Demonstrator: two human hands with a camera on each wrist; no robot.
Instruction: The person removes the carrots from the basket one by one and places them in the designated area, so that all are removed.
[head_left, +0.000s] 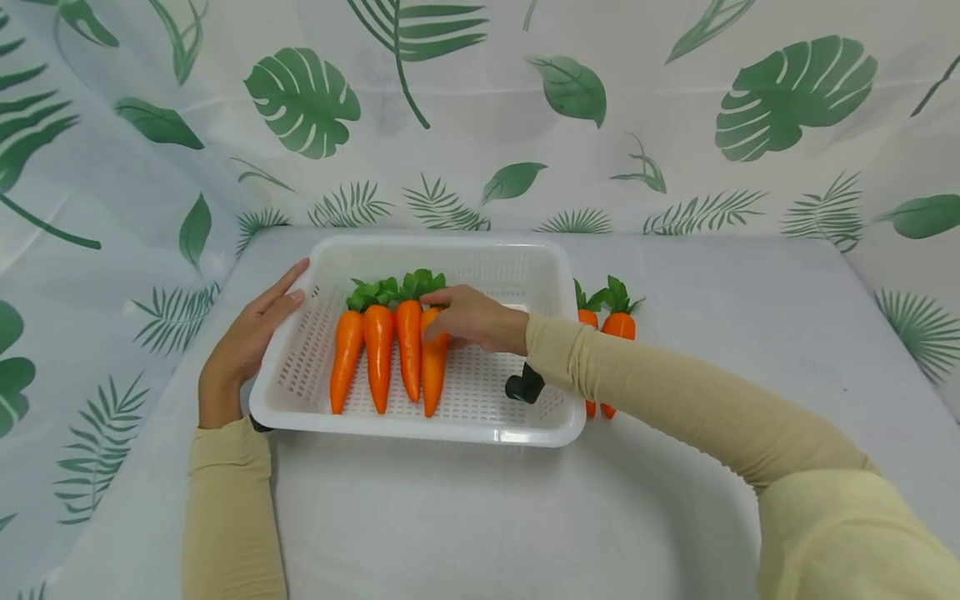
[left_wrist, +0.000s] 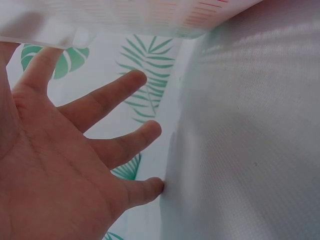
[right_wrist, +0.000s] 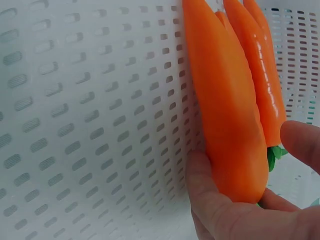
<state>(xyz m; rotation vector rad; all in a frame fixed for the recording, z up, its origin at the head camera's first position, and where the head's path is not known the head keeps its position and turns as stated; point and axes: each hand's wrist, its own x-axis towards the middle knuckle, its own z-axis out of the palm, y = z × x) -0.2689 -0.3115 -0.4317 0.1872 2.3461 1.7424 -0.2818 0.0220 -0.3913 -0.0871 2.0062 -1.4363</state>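
A white plastic basket [head_left: 480, 429] with slotted walls holds several orange carrots with green tops, lined up side by side in its left half. My right hand [head_left: 480, 321] reaches in over the basket's right side, its fingers around the leafy end of the rightmost carrot [head_left: 433, 375]. In the right wrist view, fingers curve against that carrot's thick end [right_wrist: 230, 135], close over the slotted floor. At the basket's left rim is my left hand [head_left: 247, 333], fingers straight. Spread fingers [left_wrist: 110, 100] show below the basket wall [left_wrist: 150, 15] in the left wrist view.
Two more carrots [head_left: 618, 325] lie on the white-covered table [head_left: 735, 333] just right of the basket, partly hidden by it and the right sleeve. A leaf-patterned cloth [head_left: 465, 108] hangs behind and at the sides. A black wrist device [head_left: 525, 385] shows under the right wrist.
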